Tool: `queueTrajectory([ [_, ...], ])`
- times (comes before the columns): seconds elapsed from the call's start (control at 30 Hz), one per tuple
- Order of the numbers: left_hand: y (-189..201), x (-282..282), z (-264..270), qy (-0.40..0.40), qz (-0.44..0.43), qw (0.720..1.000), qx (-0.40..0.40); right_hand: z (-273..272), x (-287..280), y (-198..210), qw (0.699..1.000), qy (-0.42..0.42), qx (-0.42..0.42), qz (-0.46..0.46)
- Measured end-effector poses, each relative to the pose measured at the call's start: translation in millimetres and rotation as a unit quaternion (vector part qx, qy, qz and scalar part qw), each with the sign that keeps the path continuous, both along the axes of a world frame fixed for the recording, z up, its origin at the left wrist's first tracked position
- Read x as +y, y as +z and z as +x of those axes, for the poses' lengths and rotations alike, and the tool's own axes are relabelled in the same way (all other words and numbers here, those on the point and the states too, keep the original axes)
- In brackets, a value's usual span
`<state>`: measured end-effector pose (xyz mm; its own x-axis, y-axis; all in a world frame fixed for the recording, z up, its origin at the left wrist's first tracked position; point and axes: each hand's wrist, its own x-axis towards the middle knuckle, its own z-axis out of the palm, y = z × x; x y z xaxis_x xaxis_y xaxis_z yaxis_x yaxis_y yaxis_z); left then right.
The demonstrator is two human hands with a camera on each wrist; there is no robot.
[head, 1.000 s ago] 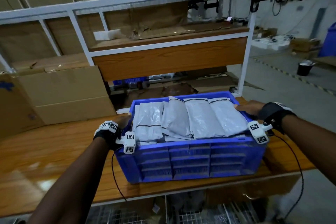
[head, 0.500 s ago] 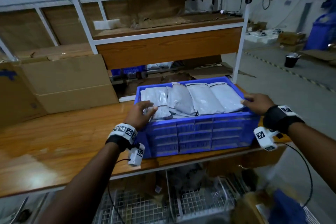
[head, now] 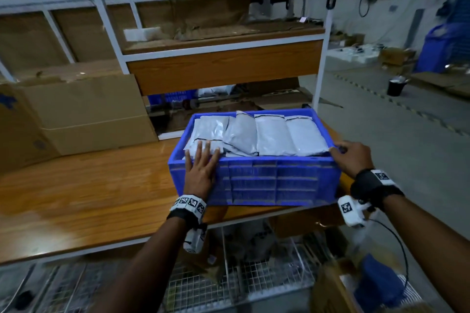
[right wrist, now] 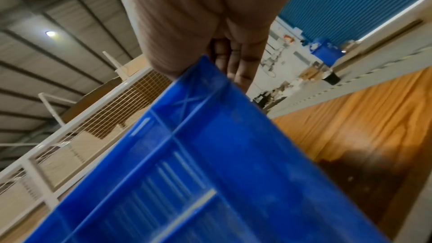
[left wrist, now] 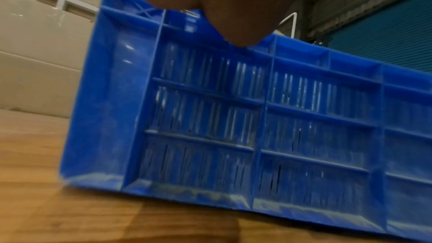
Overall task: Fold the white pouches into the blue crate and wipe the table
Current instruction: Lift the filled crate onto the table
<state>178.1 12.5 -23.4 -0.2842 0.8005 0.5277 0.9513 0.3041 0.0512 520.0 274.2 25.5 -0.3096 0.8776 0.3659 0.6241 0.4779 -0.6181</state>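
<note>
Your blue crate (head: 254, 180) sits at the right end of the wooden table (head: 76, 198), its long axis running left to right across you, and the white pouches (head: 256, 134) lie packed inside it in a row, their own long axes running near to far. That is the relation to mind — the crate is broadside to you, one hand at each near corner.

Your left hand (head: 201, 168) lies flat over the near-left rim, fingers straight and spread, the fingertips (head: 199, 146) resting on the leftmost pouch (head: 206, 134); it grasps nothing. Your right hand (head: 352, 157) is at the near-right corner, fingers curled over the rim there — the right wrist view shows them bent down against the crate's right wall.

The pouches look stowed, so wiping seems to be what is left. The bare table stretches to the left of the crate, so your left hand is the nearer one to it. No cloth is plainly visible.
</note>
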Motion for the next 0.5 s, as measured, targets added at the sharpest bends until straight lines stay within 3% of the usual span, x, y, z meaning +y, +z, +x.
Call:
queueTrajectory([
  [0.13,-11,23,9,0.047,-0.036,0.983,-0.173,29,-15,-7,0.996,0.065,0.002,0.055],
  [0.23,-19,49,42,-0.001,-0.048,0.961,-0.271,50,-18,-12,0.982,0.16,0.0,0.105],
  [0.33,-17,73,97,-0.045,-0.006,0.939,-0.34,67,-6,-15,0.957,0.255,-0.011,0.138],
  [0.5,6,101,168,-0.014,0.059,0.888,-0.456,70,47,-17,0.926,0.276,-0.155,0.206],
])
